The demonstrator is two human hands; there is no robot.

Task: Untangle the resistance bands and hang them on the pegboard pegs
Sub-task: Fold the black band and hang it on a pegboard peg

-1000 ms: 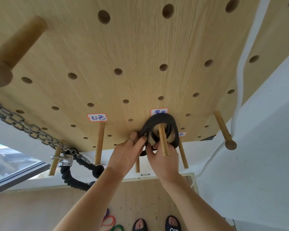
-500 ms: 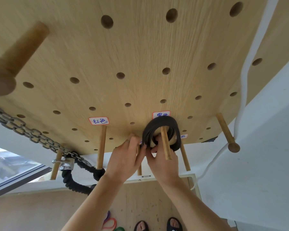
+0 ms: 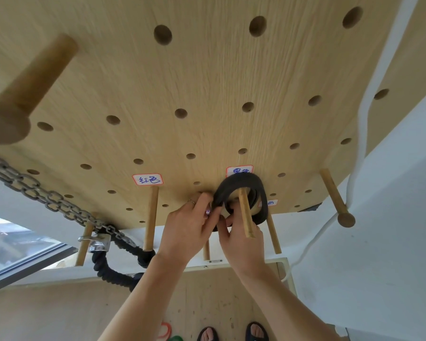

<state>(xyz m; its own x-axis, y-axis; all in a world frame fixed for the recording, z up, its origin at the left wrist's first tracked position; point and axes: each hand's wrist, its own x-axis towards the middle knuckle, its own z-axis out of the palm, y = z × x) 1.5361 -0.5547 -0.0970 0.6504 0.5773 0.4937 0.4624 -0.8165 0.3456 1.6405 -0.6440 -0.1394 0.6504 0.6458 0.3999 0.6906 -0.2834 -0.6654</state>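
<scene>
The coiled black rubber resistance band [image 3: 241, 184] encircles the horizontal wooden peg [image 3: 246, 215], and the left hand [image 3: 188, 232] and right hand [image 3: 241, 242] both pinch its lower-left edge just below.

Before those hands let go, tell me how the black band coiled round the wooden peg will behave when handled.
The black rubber resistance band looks floppy: it curves in several loops over the plain wooden peg. It probably springs loose, since the left hand and right hand both pinch its lower loops together. It seems light; the thin peg shows no sag.
</scene>
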